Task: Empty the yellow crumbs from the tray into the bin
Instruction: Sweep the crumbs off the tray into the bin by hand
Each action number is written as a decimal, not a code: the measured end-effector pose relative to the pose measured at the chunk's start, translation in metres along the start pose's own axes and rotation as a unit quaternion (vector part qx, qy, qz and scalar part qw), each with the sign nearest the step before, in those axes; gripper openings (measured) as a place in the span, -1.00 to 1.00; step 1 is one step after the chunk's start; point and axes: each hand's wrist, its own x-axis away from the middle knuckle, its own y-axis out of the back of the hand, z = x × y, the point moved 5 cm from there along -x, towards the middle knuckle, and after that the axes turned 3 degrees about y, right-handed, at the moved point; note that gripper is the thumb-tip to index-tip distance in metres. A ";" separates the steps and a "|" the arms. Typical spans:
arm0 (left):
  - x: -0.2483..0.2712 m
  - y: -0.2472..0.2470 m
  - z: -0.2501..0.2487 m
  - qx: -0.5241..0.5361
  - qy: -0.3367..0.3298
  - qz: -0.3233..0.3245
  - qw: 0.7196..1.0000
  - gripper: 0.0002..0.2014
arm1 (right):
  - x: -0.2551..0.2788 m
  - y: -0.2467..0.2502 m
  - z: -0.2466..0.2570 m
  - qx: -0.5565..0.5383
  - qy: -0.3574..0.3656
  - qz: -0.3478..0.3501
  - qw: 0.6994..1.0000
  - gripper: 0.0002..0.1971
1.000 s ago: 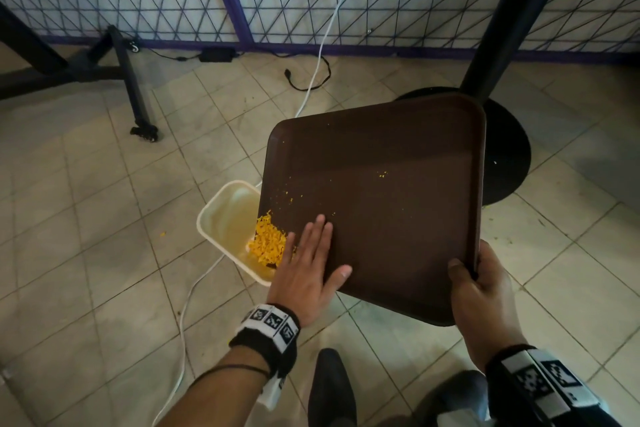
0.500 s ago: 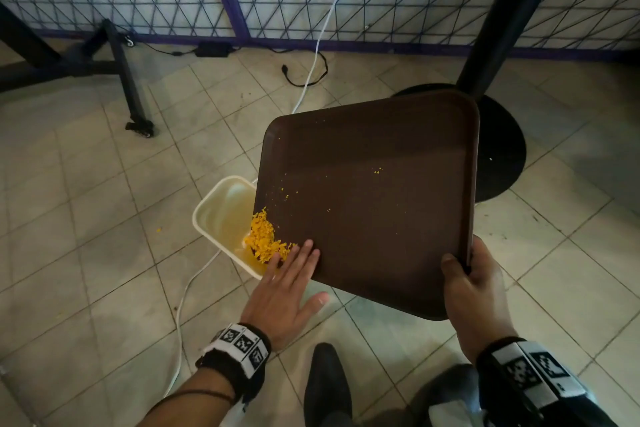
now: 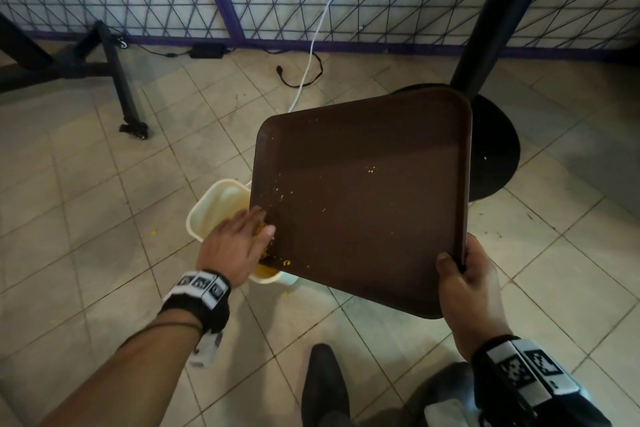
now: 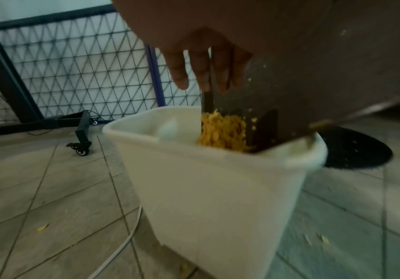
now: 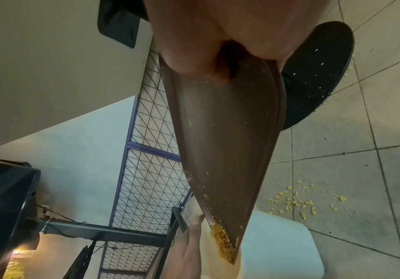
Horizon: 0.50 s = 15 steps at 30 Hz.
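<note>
The brown tray (image 3: 363,204) is tilted, its near-left corner dipping into the cream bin (image 3: 211,204) on the tiled floor (image 3: 86,218). The right hand (image 3: 467,291) has its grip closed on the tray's near-right corner — thumb on top, fingers underneath. The left hand (image 3: 235,246) lies flat at the low corner, fingers (image 4: 220,69) straight against the tray surface, holding nothing. A heap of yellow crumbs (image 4: 223,130) sits at that corner, just over the bin's mouth — a few specks dot the tray higher up. More crumbs lie scattered on the floor right of the bin.
</note>
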 end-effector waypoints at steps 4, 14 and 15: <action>-0.029 -0.021 0.001 -0.001 0.052 0.087 0.995 -0.19 | 0.002 -0.001 0.002 -0.003 0.001 -0.005 1.000 -0.68; 0.046 -0.044 -0.005 0.023 0.045 0.047 0.998 -0.18 | 0.000 0.002 0.000 0.001 0.013 -0.002 1.000 -0.70; 0.050 -0.040 -0.015 0.029 0.036 0.037 0.998 -0.23 | 0.000 0.002 0.000 0.005 0.014 -0.003 1.000 -0.71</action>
